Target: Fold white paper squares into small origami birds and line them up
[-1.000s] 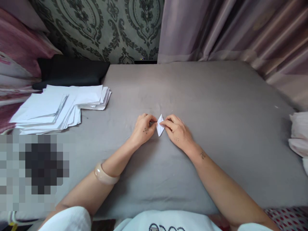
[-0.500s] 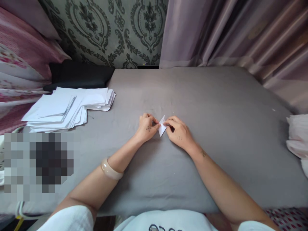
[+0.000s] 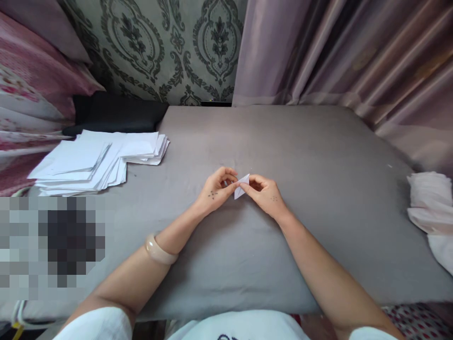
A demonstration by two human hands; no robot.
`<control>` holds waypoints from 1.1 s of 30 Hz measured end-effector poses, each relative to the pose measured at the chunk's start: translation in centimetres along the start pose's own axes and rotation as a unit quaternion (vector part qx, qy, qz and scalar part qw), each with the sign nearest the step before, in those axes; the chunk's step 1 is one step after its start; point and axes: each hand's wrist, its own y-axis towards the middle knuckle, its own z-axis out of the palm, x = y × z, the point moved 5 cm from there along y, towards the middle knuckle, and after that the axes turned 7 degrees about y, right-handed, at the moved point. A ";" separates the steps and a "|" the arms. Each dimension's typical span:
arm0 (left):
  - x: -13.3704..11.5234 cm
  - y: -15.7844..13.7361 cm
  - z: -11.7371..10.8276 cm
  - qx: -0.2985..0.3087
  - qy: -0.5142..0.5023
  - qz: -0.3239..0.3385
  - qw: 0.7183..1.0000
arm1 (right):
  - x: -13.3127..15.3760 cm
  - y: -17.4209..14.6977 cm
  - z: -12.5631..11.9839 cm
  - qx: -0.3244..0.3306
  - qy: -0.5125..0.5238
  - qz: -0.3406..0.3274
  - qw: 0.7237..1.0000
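A small folded piece of white paper [image 3: 242, 185], pointed at both ends, is held between my two hands over the middle of the grey cloth surface [image 3: 283, 264]. My left hand [image 3: 218, 188] pinches its left side between thumb and fingers. On the other side, my right hand [image 3: 264, 192] grips it with the thumb in front and the fingers behind. The paper stands tilted, its upper tip leaning right. Parts of its edges are hidden by my fingertips.
Stacks of white paper [image 3: 81, 163] lie at the left, in front of a black folded item [image 3: 120, 113]. A white cloth bundle [image 3: 430, 198] rests at the right edge. Curtains [image 3: 325, 56] hang behind on the right. A blurred-out patch covers the lower left.
The folded paper has tilted further right and both thumbs have come round to its near face. My right hand has rolled, its fingers now behind the paper. The view has shifted slightly.
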 end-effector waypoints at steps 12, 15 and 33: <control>0.2 -0.3 0.9 0.021 -0.175 -0.093 0.980 | -0.9 -0.3 0.6 -0.041 0.287 0.143 0.946; 0.4 -0.3 0.6 0.006 -0.101 -0.067 0.993 | -1.0 -0.2 0.4 -0.052 0.219 0.111 0.968; -0.9 -0.9 1.0 0.050 0.502 0.221 0.835 | 1.5 -1.0 1.2 0.035 -0.474 -0.217 0.853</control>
